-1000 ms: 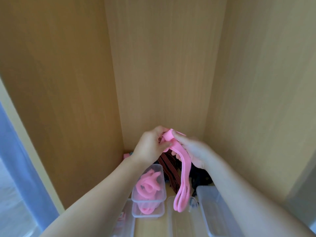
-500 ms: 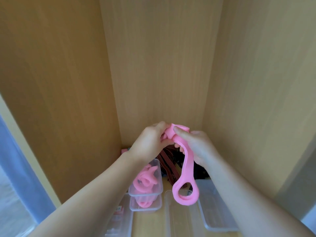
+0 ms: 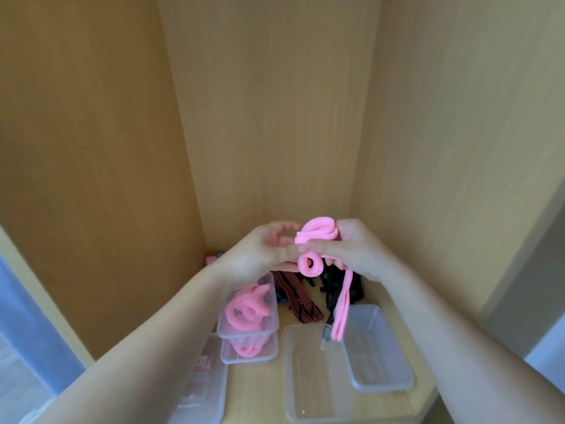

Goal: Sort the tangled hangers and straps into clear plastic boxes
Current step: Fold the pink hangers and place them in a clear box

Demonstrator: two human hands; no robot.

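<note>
No legible text; the sticker (image 3: 202, 361) on the leftmost clear box (image 3: 218, 393) is blurred.

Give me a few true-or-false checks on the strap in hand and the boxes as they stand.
1. The left hand and right hand both hold the pink strap. True.
2. Its loose tail hangs down by the right clear box. True.
3. The stacked boxes are empty. False: coiled pink straps lie in them.
4. The striped straps are boxed. False: they lie on the shelf, behind the boxes.
</note>
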